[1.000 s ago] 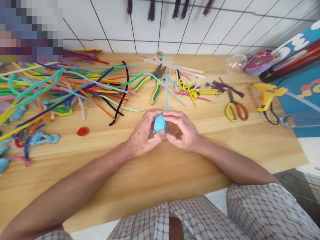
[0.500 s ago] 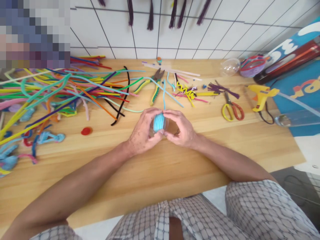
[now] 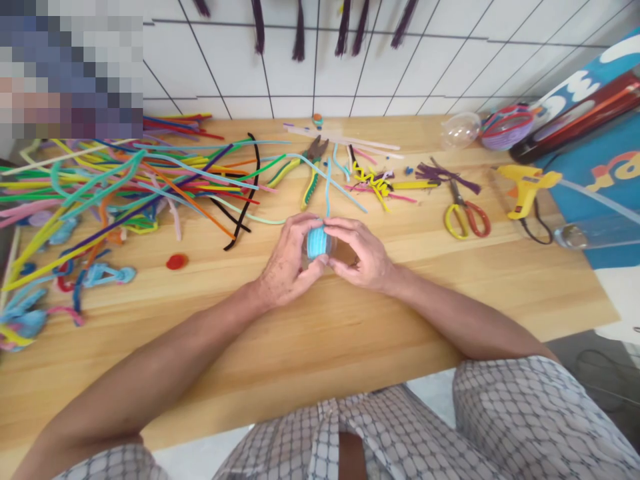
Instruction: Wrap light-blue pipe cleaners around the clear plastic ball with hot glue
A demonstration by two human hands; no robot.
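Observation:
Between my two hands is a clear plastic ball wrapped with blue pipe cleaner [image 3: 317,244]. My left hand [image 3: 287,263] curls round its left side, thumb at the near edge and fingers over the far edge. The fingertips and thumb of my right hand [image 3: 363,255] press at its right side, leaving a gap under the palm. A loose end of blue pipe cleaner [image 3: 328,190] sticks out from the far side of the ball, away from me. Beyond the hands lie pliers [image 3: 311,170] with green and yellow handles.
A heap of colourful pipe cleaners [image 3: 125,180] covers the left. A red disc [image 3: 177,261] lies nearer. Scissors [image 3: 467,217], a yellow glue gun [image 3: 529,187], a clear plastic ball [image 3: 461,129] and a purple wrapped ball [image 3: 506,128] stand to the right. Purple tassels [image 3: 299,37] hang on the tiled wall.
Both hands keep the same hold on the wrapped ball. The view has shifted very slightly; nothing else has visibly moved.

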